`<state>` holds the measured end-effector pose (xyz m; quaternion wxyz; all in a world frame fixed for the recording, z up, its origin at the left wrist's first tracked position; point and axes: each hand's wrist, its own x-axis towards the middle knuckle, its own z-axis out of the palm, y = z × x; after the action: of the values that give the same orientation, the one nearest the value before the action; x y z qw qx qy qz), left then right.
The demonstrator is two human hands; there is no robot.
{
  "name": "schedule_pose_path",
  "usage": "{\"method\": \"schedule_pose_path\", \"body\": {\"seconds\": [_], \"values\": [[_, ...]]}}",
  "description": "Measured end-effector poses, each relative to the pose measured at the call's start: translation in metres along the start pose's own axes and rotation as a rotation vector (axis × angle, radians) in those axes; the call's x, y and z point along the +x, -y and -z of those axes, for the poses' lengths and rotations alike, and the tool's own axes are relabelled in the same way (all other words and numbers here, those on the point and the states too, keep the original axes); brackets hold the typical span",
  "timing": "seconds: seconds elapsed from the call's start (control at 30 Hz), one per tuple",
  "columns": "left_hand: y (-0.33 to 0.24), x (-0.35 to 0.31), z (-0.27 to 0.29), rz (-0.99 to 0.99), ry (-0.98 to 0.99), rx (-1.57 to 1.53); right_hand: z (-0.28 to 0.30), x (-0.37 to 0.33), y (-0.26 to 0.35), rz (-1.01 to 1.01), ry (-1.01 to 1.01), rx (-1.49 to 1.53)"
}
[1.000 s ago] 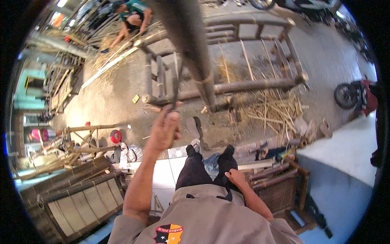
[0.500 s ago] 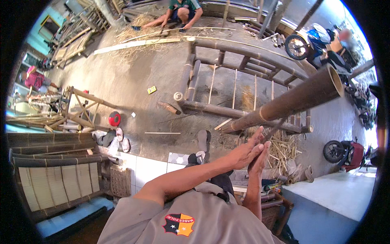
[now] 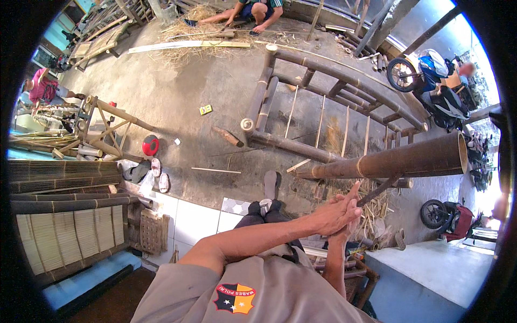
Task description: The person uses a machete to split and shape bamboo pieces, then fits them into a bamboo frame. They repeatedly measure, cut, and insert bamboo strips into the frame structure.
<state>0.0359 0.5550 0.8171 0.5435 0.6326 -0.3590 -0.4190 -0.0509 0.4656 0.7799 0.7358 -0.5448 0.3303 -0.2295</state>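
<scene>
A thick brown bamboo pole [image 3: 396,161] lies tilted in front of me on the right, its hollow cut end facing right. Against its underside rests the dark, narrow blade of a machete [image 3: 377,192]. My right hand [image 3: 344,232] is closed around the machete's handle, partly covered by my left hand [image 3: 331,215]. The left hand is clasped over it with one finger pointing upward; the handle itself is hidden between the hands. Just beyond the pole stands a dark bamboo frame [image 3: 296,144] with thin pale strips across it.
Bamboo shavings [image 3: 371,207] litter the floor below the pole. A bamboo bench [image 3: 70,202] stands at left, a pale counter [image 3: 431,264] at right. Another person [image 3: 253,16] crouches at the back by a long pale strip [image 3: 188,46]. Motorbikes [image 3: 425,75] stand at right.
The pole's open end has swung downward, so the pole lies nearer level. My hands have shifted slightly right and down with the machete, and my view has turned a little.
</scene>
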Motion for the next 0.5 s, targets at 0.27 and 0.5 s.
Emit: {"method": "schedule_pose_path", "body": {"seconds": [0.27,0.5], "values": [[0.06,-0.032,0.019,-0.167,-0.043,-0.187,0.005,0.011,0.018,0.018,-0.143,-0.182],[0.274,-0.067,0.078,0.342,-0.558,-0.128,0.025,0.027,0.044,-0.156,-0.515,-0.266]]}}
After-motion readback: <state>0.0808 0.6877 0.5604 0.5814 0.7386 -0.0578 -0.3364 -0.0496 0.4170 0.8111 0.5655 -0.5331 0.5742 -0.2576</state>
